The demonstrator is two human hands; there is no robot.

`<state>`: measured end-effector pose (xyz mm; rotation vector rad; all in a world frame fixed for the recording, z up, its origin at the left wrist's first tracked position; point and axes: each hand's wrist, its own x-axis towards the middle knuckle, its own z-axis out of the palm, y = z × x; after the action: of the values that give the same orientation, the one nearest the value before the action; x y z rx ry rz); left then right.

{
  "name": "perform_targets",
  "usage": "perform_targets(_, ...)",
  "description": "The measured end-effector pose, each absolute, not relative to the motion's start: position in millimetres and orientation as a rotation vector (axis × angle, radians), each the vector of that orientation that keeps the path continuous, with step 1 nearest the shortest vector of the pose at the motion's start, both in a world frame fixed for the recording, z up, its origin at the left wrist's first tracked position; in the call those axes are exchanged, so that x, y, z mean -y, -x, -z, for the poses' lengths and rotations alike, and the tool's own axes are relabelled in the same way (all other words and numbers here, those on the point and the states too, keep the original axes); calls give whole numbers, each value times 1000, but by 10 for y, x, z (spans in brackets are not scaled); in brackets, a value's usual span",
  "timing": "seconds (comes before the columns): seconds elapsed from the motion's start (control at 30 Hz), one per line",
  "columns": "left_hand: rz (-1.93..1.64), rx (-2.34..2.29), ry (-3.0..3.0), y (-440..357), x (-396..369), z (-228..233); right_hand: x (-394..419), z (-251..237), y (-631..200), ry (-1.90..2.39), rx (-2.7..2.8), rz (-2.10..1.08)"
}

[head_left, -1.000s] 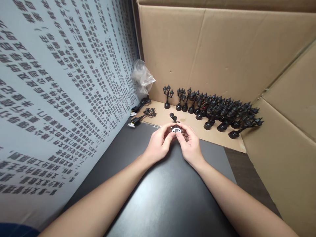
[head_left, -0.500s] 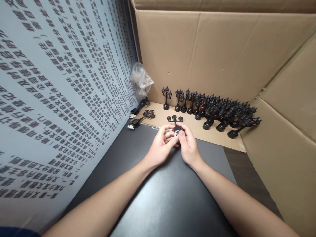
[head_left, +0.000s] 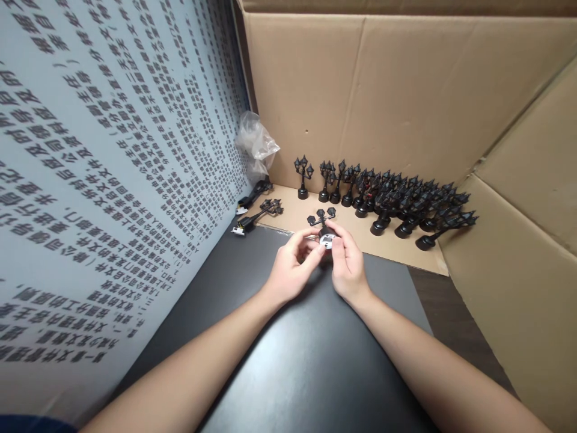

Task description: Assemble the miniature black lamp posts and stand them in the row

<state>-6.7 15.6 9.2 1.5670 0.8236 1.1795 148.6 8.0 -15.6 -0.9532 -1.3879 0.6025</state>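
Note:
Between my two hands is a small black model street lamp (head_left: 321, 216) with three lantern heads, tipped so that its lanterns point away and its underside faces me. A round whitish disc (head_left: 327, 241) with dark marks shows at the bottom of its base. My left hand (head_left: 293, 264) is closed on the left side of the base, thumb at the disc's lower edge. On the opposite side my right hand (head_left: 349, 264) grips the base, its thumb against the disc's right edge. The fingers hide part of the base.
Several similar black lamps (head_left: 383, 225) stand crowded along the cardboard at the right. At the left, two lamps (head_left: 256, 218) lie down with whitish pieces at their bases. A clear plastic bag (head_left: 256, 141) rests in the corner. Cardboard walls (head_left: 406, 90) and a printed sheet (head_left: 135, 150) enclose the dark mat (head_left: 279, 373).
The held lamp has turned and tilted slightly, so more of the whitish disc shows. My right hand has shifted a little to the right.

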Motion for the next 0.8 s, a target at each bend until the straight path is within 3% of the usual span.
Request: perform_targets(0.8,-1286,-978,-1747,77,-155,-120,-35,65,-1474,971,1526,-592)
